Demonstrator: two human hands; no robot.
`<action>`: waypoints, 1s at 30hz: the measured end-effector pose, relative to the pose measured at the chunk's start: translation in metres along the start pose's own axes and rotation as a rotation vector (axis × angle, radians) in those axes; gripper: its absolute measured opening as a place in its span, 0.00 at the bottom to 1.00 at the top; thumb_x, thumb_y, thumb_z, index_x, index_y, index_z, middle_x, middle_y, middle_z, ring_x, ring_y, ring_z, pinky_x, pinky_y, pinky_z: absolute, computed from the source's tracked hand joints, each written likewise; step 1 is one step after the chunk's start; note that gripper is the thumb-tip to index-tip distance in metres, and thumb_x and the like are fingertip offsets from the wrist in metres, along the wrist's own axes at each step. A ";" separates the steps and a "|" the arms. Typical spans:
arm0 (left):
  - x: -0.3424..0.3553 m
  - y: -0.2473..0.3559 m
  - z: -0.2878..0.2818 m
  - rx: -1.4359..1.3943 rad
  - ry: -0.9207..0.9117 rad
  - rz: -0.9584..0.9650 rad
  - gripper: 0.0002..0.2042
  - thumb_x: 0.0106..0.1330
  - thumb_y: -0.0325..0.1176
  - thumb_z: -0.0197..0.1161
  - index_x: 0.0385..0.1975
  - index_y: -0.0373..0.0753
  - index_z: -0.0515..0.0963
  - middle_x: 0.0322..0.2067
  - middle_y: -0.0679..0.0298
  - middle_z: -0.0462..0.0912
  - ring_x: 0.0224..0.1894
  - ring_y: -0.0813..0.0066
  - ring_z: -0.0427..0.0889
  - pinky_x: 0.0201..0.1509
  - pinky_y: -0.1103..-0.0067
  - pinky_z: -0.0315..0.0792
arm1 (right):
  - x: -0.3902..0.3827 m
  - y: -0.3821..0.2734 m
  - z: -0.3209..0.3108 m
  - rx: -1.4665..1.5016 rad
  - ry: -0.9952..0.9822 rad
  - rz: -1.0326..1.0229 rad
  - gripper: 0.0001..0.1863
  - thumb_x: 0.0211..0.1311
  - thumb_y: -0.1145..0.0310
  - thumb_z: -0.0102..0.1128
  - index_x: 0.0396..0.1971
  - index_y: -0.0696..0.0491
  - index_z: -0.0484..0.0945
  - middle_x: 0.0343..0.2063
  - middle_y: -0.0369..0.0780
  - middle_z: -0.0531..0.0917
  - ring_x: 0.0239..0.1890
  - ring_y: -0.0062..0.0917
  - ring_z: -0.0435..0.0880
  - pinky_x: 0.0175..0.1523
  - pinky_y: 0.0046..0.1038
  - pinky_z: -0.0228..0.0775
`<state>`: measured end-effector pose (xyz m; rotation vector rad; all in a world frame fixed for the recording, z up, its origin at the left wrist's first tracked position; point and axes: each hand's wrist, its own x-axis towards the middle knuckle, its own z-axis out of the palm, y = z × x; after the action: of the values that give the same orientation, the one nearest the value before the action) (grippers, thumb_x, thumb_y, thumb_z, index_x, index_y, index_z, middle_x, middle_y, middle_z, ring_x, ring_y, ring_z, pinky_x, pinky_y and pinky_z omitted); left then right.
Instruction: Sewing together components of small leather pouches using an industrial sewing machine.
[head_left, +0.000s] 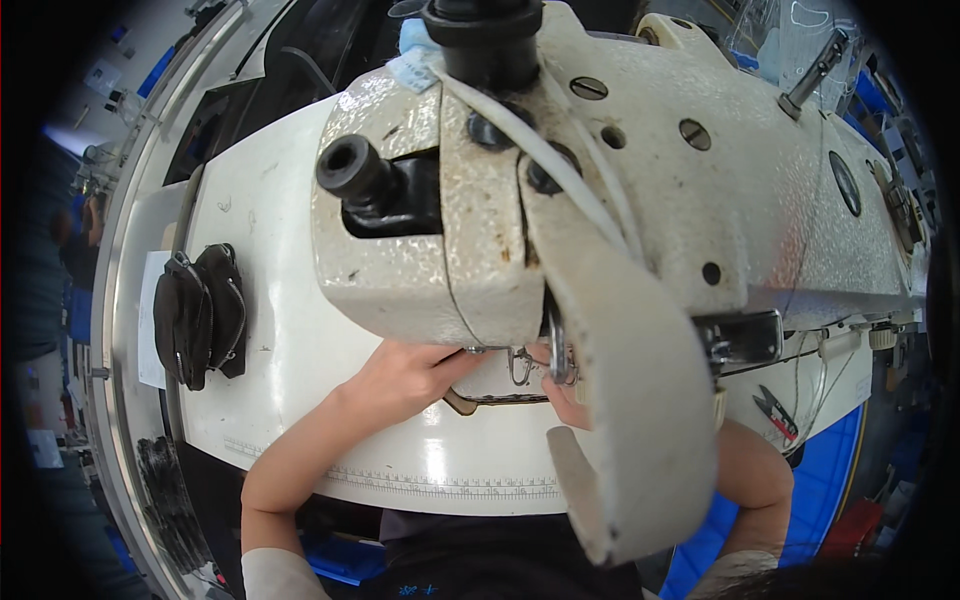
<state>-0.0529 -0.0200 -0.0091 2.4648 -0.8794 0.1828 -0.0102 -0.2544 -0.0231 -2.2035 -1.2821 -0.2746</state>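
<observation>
I look down over the head of an industrial sewing machine [600, 190], a cream, hammered-metal casting with rust flecks and slotted screws, filling the view from 10 o'clock to 3 o'clock.

My left hand [405, 378] lies just below centre, at about 7 o'clock from the needle area. Its fingers are stretched out flat and loosely together, not closed on anything, the tips pressing down on a thin dark strip of material [495, 400] that lies on the machine bed under the presser foot [520, 362].

My right hand [568, 400] sits at 5 o'clock from the foot, mostly hidden behind the machine's curved cream guard [630, 400]. Only a bit of finger shows beside the strip, so I cannot tell how far that hand is open or whether it grips anything.

The presser foot is small bright wire-like metal, directly between the two hands.

The table [290, 330] is smooth, glossy white, with a printed ruler scale [440, 482] along its near edge at 6 o'clock. At 9 o'clock a stack of black, moulded, rounded pieces [200, 315] rests on the table, well apart from the hands. At 4 o'clock small thread snips [776, 412] with red and black handles lie on the table.
</observation>
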 end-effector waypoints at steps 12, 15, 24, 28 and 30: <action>0.011 0.024 0.024 0.041 0.116 -0.182 0.16 0.40 0.24 0.58 0.32 0.31 0.79 0.25 0.56 0.73 0.30 0.60 0.76 0.34 0.71 0.72 | -0.004 0.006 0.010 -0.057 0.060 0.007 0.07 0.28 0.76 0.54 0.16 0.56 0.73 0.25 0.39 0.70 0.31 0.35 0.71 0.33 0.38 0.61; 0.010 0.023 0.032 0.213 0.128 -0.106 0.18 0.39 0.24 0.57 0.35 0.29 0.77 0.26 0.56 0.73 0.30 0.60 0.76 0.34 0.72 0.72 | 0.002 0.004 -0.001 -0.074 0.080 -0.032 0.08 0.25 0.75 0.54 0.16 0.56 0.73 0.27 0.40 0.71 0.32 0.34 0.72 0.33 0.39 0.61; 0.020 0.041 0.027 0.095 0.109 -0.251 0.14 0.42 0.22 0.57 0.32 0.27 0.75 0.35 0.55 0.70 0.40 0.59 0.71 0.36 0.73 0.72 | 0.004 0.001 -0.002 0.053 0.091 0.020 0.15 0.27 0.75 0.56 0.24 0.59 0.77 0.29 0.41 0.73 0.36 0.35 0.74 0.36 0.41 0.65; 0.026 0.045 0.031 0.125 0.159 -0.257 0.12 0.43 0.21 0.57 0.30 0.27 0.75 0.34 0.56 0.69 0.39 0.59 0.71 0.34 0.74 0.73 | 0.007 0.000 -0.011 -0.142 0.113 -0.054 0.07 0.28 0.75 0.56 0.16 0.57 0.73 0.22 0.40 0.73 0.26 0.32 0.76 0.30 0.35 0.67; 0.031 0.051 0.025 0.110 0.187 -0.276 0.11 0.43 0.21 0.58 0.29 0.26 0.75 0.34 0.56 0.69 0.39 0.59 0.71 0.34 0.74 0.73 | 0.004 0.001 -0.009 -0.097 0.049 -0.017 0.05 0.28 0.75 0.57 0.13 0.56 0.72 0.20 0.38 0.73 0.23 0.30 0.76 0.27 0.33 0.67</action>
<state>-0.0612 -0.0834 -0.0002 2.5880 -0.4555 0.3647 -0.0064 -0.2577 -0.0143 -2.2529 -1.2856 -0.4030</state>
